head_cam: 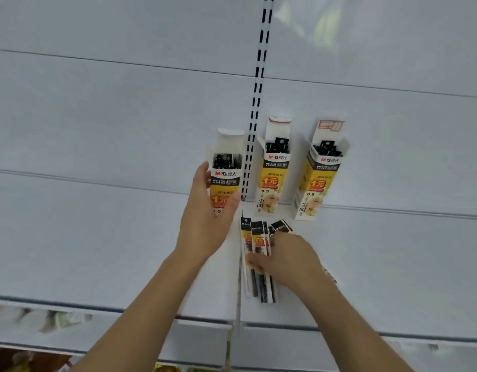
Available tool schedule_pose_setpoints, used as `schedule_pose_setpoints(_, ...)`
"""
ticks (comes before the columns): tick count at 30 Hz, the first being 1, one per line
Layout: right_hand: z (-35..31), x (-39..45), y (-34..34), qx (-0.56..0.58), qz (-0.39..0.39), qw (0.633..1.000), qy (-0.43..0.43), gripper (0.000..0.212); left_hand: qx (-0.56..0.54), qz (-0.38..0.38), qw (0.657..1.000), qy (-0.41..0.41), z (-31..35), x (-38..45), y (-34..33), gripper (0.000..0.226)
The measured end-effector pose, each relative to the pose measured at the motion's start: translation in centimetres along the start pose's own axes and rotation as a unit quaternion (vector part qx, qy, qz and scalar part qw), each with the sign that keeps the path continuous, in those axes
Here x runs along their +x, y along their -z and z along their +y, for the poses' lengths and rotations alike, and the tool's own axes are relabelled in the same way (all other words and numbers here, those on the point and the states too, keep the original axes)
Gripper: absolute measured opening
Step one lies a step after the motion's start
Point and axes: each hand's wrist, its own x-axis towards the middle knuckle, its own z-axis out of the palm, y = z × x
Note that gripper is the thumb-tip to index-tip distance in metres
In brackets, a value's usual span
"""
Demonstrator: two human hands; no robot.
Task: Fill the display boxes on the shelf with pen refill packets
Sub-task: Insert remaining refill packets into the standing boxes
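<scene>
A white shelf with a white back panel filled most of the view, and a slotted upright rail ran down the panel to just right of the left hand's fingertips. Three tall yellow-and-black display boxes stood on the shelf with top flaps open and black packet tops showing inside. The left box was in the left hand, whose fingers curled round its left side while the thumb crossed its lower front, so that hand gripped the box; the box stood nearly upright, long axis vertical. The middle box stood just right of the rail, beyond the right hand and leaning slightly, its open end up against the panel. The right box stood farther right, apart from both hands and tilted the same way. Directly below the left box and under the right hand lay a loose bunch of pen refill packets flat on the shelf, their long axes running from the shelf's front edge toward the back panel, black header ends pointing at the boxes and fanned out a little. The right hand lay over the middle of the bunch, fingers curled down onto the packets and holding them, thumb pressed against the nearest packets.
</scene>
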Motion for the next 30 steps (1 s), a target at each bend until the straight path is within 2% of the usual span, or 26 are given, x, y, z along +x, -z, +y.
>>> schedule_pose_setpoints(3,-0.4,0.0,0.4,0.055,-0.019,0.998,-0.020,0.039,0.014,0.007,1.000,-0.017,-0.9,0.7,0.6,0.065)
schedule_pose_setpoints(7,-0.2,-0.4,1.0,0.092,0.001,0.995,-0.044,0.024,-0.019,-0.009,1.000,-0.020,-1.7,0.8,1.8,0.066)
schedule_pose_setpoints(13,0.5,-0.3,2.5,0.157,0.039,0.986,-0.047,0.015,-0.013,-0.047,0.998,-0.048,-1.0,1.0,3.2,0.095)
schedule_pose_setpoints(16,0.8,0.0,3.5,0.177,0.045,0.982,-0.044,0.016,-0.001,-0.054,0.997,-0.061,-0.3,1.1,3.8,0.099)
schedule_pose_setpoints(20,1.2,0.2,3.4,0.227,-0.012,0.973,-0.032,0.011,0.018,-0.077,0.994,-0.074,0.4,1.5,4.5,0.090)
schedule_pose_setpoints(22,1.0,-0.1,4.2,0.265,-0.011,0.964,-0.013,0.016,0.030,-0.081,0.994,-0.071,0.8,1.7,4.8,0.083)
schedule_pose_setpoints(25,0.1,-0.3,6.8,0.347,0.021,0.938,0.004,0.022,0.025,-0.076,0.996,-0.049,1.1,2.1,5.1,0.066)
schedule_pose_setpoints(28,-1.5,-0.6,9.7,0.413,0.073,0.907,0.035,0.008,0.034,-0.073,0.996,-0.035,1.5,2.2,5.3,0.051)
schedule_pose_setpoints(30,-2.6,-0.6,11.3,0.446,0.118,0.885,0.067,0.008,0.041,-0.071,0.996,-0.028,1.9,2.3,5.4,0.049)
